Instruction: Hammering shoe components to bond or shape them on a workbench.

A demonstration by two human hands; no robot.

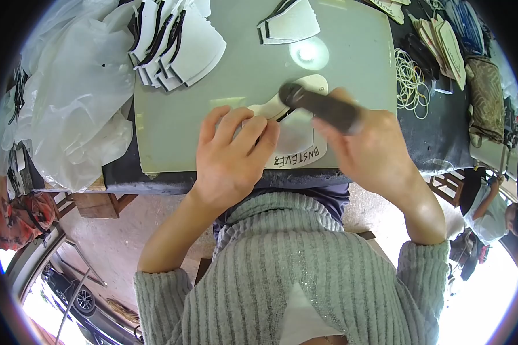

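Several white, black-edged pieces (198, 49) lie upper left; at centre, the left hand (230, 152), fingers half-spread, rests at a cream template (298, 158), the right hand (374, 144) curled round a dark hammer (326, 108).

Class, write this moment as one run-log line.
left hand: on cream template; right hand: holding dark tool over template; upper left: black-edged white pieces

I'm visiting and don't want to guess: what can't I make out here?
All in the head view:
Dark tool: blurred, its grip hidden by the right hand.
Cream shape: partly covered by the left hand.
White stack, upper left: cut off by the upper edge.
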